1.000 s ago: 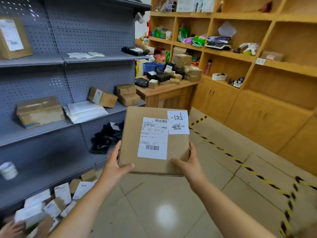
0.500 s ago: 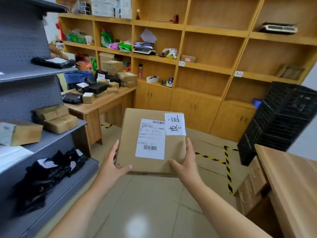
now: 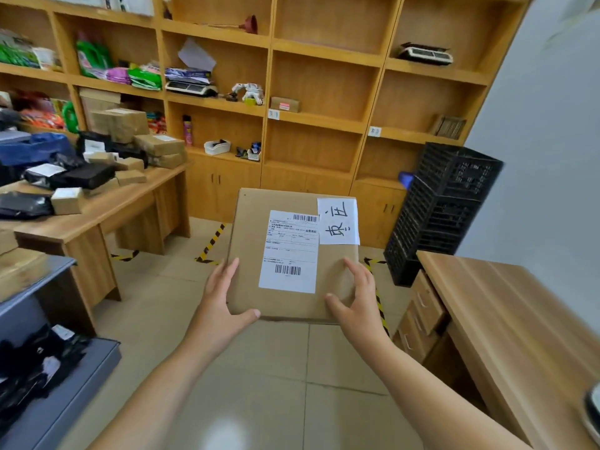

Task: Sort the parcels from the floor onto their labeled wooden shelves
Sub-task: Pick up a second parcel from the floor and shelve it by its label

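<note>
A flat brown cardboard parcel (image 3: 251,254) is held up in front of me, with a white shipping label and a handwritten white tag at its top right corner. My left hand (image 3: 220,303) grips its lower left edge, thumb on the front face. My right hand (image 3: 358,297) grips the lower right edge the same way. Behind it stands the wooden shelf unit (image 3: 324,118) with small white labels (image 3: 273,114) on the shelf fronts. A small brown box (image 3: 284,104) lies on one shelf.
A wooden desk (image 3: 107,206) at the left carries several boxes and black bags. Black plastic crates (image 3: 444,206) are stacked at the right, beside a second wooden desk (image 3: 506,319) with drawers. A grey metal rack (image 3: 48,401) stands at the near left. Yellow-black tape (image 3: 212,241) marks the tiled floor.
The view has swung to the right, away from the grey rack and toward the wooden shelves. Both hands still hold the parcel in the same grip.
</note>
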`<state>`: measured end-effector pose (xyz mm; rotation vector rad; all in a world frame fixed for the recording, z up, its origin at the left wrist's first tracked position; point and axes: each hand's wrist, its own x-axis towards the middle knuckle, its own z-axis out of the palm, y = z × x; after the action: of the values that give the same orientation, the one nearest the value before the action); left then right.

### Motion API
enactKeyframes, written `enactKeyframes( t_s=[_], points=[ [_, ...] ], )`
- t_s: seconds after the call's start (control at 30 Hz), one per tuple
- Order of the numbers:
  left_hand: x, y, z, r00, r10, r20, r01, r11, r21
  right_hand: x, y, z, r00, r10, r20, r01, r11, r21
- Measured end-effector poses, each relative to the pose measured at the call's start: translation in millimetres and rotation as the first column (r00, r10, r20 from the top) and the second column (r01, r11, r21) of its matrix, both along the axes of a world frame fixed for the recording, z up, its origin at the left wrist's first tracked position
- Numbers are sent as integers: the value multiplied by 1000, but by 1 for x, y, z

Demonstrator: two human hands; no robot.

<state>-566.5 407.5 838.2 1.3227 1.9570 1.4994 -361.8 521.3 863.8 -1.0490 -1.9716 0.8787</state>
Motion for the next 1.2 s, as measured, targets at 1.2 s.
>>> enactKeyframes(
  t_s=[1.2],
  points=[
    [-53, 454, 31, 991, -86, -99, 86, 996, -11, -45, 437, 0, 990, -71, -119, 77, 996, 42]
  ],
)
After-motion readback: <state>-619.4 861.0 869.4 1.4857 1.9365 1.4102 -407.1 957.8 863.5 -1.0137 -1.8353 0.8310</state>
